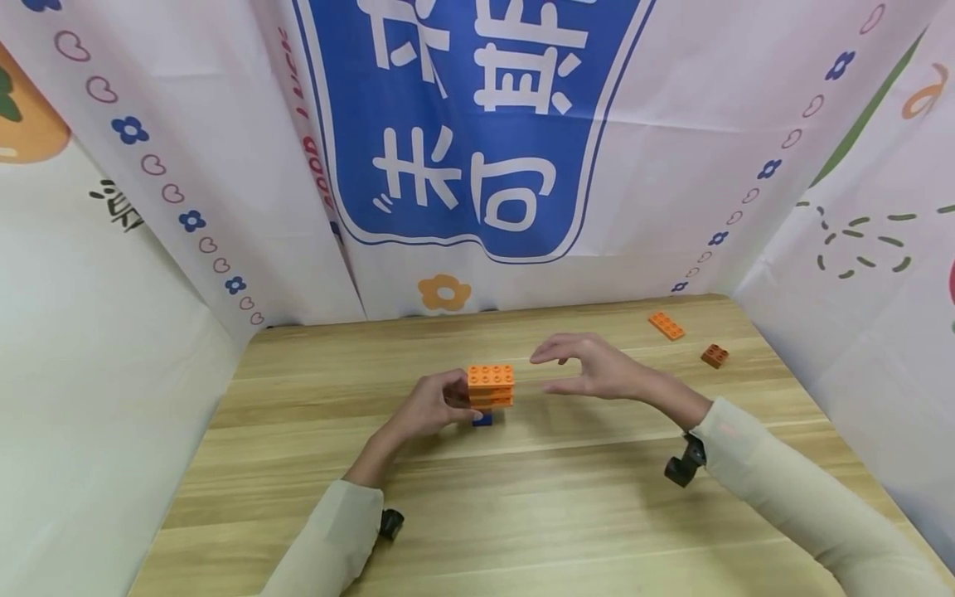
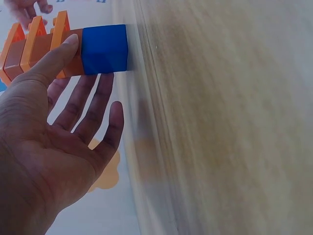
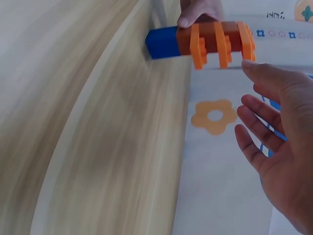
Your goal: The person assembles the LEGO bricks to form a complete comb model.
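A tower of toy building blocks (image 1: 491, 386) stands upright near the middle of the table. At its base is a blue block (image 2: 105, 49); above that, brown blocks alternate with wider orange plates (image 3: 222, 45) that jut out to one side. My left hand (image 1: 433, 404) grips the tower low down, thumb on the brown block just above the blue one, fingers on the far side. To the right of the tower is my right hand (image 1: 593, 369), thumb and fingers spread, holding nothing. A gap separates it from the tower in the head view.
At the back right of the wooden table (image 1: 582, 514) lie a loose orange plate (image 1: 666, 326) and a small brown block (image 1: 715, 356). A printed cloth (image 1: 627, 274) hangs along the back edge, with more cloth at both sides.
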The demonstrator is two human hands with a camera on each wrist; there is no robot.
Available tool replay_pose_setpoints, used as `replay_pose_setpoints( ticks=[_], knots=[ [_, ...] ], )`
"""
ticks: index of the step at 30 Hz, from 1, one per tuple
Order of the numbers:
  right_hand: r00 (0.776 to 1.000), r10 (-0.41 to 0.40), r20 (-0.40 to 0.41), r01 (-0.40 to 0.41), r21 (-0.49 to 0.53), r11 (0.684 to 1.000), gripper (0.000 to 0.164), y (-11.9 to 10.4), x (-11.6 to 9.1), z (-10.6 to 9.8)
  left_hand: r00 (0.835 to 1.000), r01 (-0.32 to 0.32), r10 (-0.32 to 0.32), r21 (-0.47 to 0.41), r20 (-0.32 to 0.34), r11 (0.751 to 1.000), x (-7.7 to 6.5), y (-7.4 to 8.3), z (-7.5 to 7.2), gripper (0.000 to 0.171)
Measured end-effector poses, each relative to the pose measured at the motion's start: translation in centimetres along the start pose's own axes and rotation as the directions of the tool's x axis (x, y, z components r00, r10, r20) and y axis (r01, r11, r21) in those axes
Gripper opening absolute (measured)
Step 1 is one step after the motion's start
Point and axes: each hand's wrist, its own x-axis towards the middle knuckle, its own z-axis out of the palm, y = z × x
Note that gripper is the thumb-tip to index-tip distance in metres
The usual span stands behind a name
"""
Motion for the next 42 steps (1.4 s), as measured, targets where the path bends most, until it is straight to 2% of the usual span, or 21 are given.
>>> replay_pose_setpoints(
  ticks=[11,18,28,38,42],
  knots=[
    [1.0,0.014,-0.009,-0.015,-0.034,0.999,0.042,1.8,-3.6,-1.7,1.0,0.004,-0.004,0.012,0.0,1.0,-0.1,0.0,0.0,0.029],
    [0.997,0.072,-0.004,-0.072,-0.089,0.993,0.043,3.1,-5.7,-3.0,1.0,0.009,-0.009,0.016,-0.003,1.0,-0.2,0.1,-0.1,0.028],
    [0.975,0.218,0.045,-0.215,-0.069,0.974,0.042,4.5,-8.3,-5.3,1.0,0.002,-0.002,0.033,0.005,0.999,0.0,0.1,-0.1,0.028],
    [0.96,0.276,0.038,-0.27,-0.115,0.956,0.044,6.2,-10.5,-7.1,1.0,-0.01,0.01,0.012,0.007,1.0,-0.1,0.1,-0.1,0.028],
    [0.961,0.273,0.039,-0.266,-0.128,0.955,0.046,6.6,-11.4,-7.8,1.0,0.003,-0.003,-0.004,0.013,1.0,-0.1,0.3,-0.2,0.03]
  ],
)
